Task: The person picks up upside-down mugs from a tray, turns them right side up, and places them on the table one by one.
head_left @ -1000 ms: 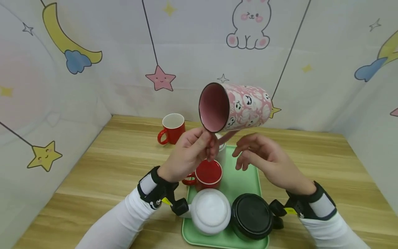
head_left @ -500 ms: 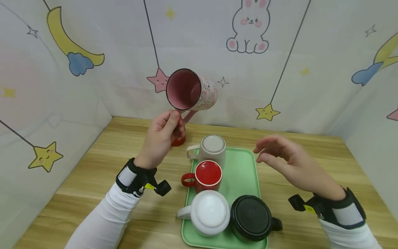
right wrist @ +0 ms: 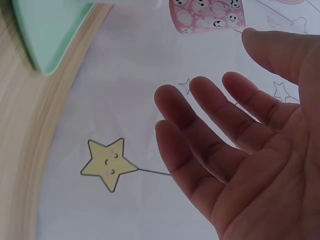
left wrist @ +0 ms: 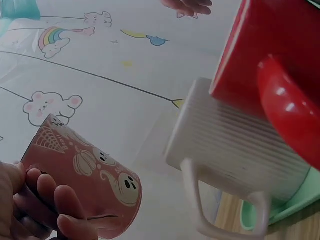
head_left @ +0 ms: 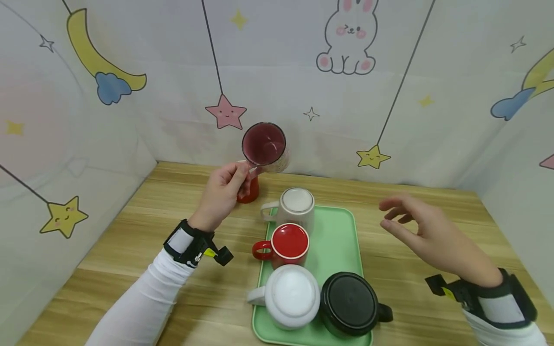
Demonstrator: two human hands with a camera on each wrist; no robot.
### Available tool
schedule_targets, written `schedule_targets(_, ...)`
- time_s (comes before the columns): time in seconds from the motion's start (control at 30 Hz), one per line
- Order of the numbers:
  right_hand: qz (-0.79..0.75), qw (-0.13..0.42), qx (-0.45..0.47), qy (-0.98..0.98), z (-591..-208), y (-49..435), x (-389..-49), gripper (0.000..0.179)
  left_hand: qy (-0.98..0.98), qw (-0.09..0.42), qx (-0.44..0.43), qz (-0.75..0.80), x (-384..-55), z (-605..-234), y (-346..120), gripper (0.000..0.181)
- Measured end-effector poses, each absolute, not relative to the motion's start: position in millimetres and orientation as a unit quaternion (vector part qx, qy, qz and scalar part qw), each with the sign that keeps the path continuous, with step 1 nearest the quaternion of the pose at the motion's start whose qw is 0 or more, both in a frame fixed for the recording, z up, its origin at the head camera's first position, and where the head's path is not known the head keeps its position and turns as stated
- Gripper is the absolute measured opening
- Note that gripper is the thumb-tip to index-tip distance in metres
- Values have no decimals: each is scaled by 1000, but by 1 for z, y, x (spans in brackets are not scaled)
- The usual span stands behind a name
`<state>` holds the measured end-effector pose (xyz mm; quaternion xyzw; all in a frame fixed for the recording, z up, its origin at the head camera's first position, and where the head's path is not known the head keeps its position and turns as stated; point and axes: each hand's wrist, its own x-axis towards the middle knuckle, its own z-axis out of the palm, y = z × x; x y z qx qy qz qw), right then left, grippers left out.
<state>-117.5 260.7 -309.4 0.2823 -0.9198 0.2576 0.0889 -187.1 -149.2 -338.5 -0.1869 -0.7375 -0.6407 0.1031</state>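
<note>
My left hand [head_left: 218, 194] grips the handle of a pink mug [head_left: 273, 166] in the air, over the back of the table. The mug tilts with its dark rim and pink inside toward the head camera. In the left wrist view, the side of the pink mug [left wrist: 82, 170] shows ghosts, a pumpkin and a web, with curled fingers [left wrist: 70, 202] at its handle. Partly hidden behind that hand stands a red mug [head_left: 249, 193]. Off to the right, my right hand [head_left: 428, 235] hovers with relaxed fingers [right wrist: 210, 107] and holds nothing.
A green tray [head_left: 335, 240] carries upside-down mugs: a ribbed cream mug [head_left: 298, 201], a red mug [head_left: 290, 242], a white mug [head_left: 292, 295] and a black mug [head_left: 349, 302]. Their handles stick out past the tray's sides, except where hidden. A printed cloth [head_left: 281, 57] hangs behind the wooden table [head_left: 207, 298].
My left hand has carried the pink mug left, away from above the tray, then lowered it and turned its mouth more upward. My right hand has moved right, away from the mug.
</note>
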Motion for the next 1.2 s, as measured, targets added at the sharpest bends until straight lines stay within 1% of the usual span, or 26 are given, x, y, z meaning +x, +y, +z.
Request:
schedule_targets(0.33,238,38,245,-939,-324,275,-118,42,-761,71,-155,-626,-196,-364,-143,38)
schedule_targets(0.6,211,9,244,-946,-328,279,-120,51,-777,54,-128,-614,-200,-376,-140,41)
schedule_targets(0.87,200,0,238,-950,-329,277,-120,54,-784,34,-98,-612,-202,-386,-140,47)
schedule_targets(1.2,189,4,244,-951,-333,276,-120,49,-782,13,-84,-618,-207,-395,-140,45)
